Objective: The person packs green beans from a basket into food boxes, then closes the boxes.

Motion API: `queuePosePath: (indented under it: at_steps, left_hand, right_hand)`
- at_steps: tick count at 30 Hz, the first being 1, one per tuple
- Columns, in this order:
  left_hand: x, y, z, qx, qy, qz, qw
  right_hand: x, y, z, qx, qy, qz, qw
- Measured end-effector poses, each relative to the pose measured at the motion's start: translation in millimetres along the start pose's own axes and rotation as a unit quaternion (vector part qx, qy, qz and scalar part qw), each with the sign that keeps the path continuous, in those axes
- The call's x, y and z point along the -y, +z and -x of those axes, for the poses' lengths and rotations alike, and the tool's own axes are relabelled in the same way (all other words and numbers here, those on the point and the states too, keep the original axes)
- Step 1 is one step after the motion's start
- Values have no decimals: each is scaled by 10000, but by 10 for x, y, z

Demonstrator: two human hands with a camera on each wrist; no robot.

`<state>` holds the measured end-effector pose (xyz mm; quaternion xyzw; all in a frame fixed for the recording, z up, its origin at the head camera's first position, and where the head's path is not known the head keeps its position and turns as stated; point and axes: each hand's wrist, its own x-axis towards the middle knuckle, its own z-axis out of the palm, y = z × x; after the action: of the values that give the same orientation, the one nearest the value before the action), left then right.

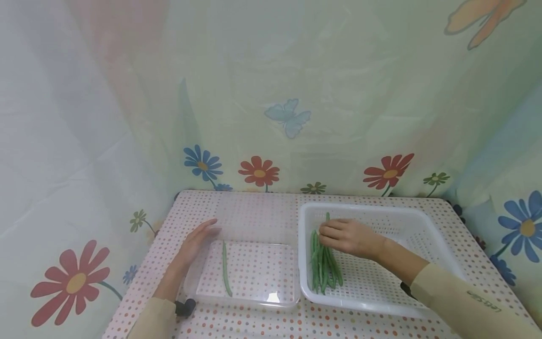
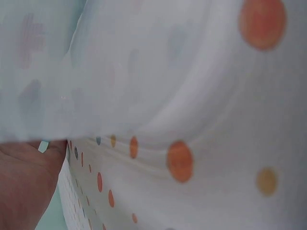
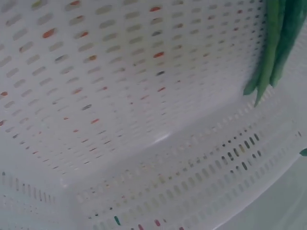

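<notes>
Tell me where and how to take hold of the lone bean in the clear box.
Pinch the bean at its middle, from above, closing on its left and right sides. It is long and slim, lying near-to-far in the clear box, with both ends close to the walls, so the middle likely leaves the most room.

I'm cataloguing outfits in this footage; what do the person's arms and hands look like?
The left hand and right hand are ungloved. The left sleeve and right sleeve are pale beige, the right one with small greenish lettering. A black rounded piece shows at the left cuff; a dark piece shows partly at the right.
</notes>
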<state>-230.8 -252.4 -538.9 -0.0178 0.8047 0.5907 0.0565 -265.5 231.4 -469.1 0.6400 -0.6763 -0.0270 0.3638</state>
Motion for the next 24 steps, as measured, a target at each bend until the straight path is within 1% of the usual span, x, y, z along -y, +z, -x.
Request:
queuePosePath:
  at_steps: [3, 6, 9, 14, 20, 22, 24]
  left_hand:
    - [1, 2, 1, 0, 7, 13, 10000]
    - [3, 5, 3, -15, 7, -6, 10000]
    - [6, 8, 4, -40, -1, -23, 10000]
    - [14, 1, 2, -70, -6, -83, 9999]
    - [22, 0, 2, -99, 18, -25, 9999]
    - [24, 1, -1, -98, 34, -8, 9999]
    - [26, 1, -6, -91, 73, -24, 9999]
  right_hand:
    - [-37, -37, -68, -294, 357, -163, 9988]
    - [-63, -66, -149, -456, 723, -267, 9960]
    - [-78, -82, -229, -569, 877, -278, 9941]
    - [-80, -77, -384, -758, 863, -471, 9923]
    - [-66, -50, -617, -730, 777, -718, 9917]
    - [-62, -31, -702, -781, 693, -774, 9915]
    - [-55, -16, -790, -742, 615, -782, 9923]
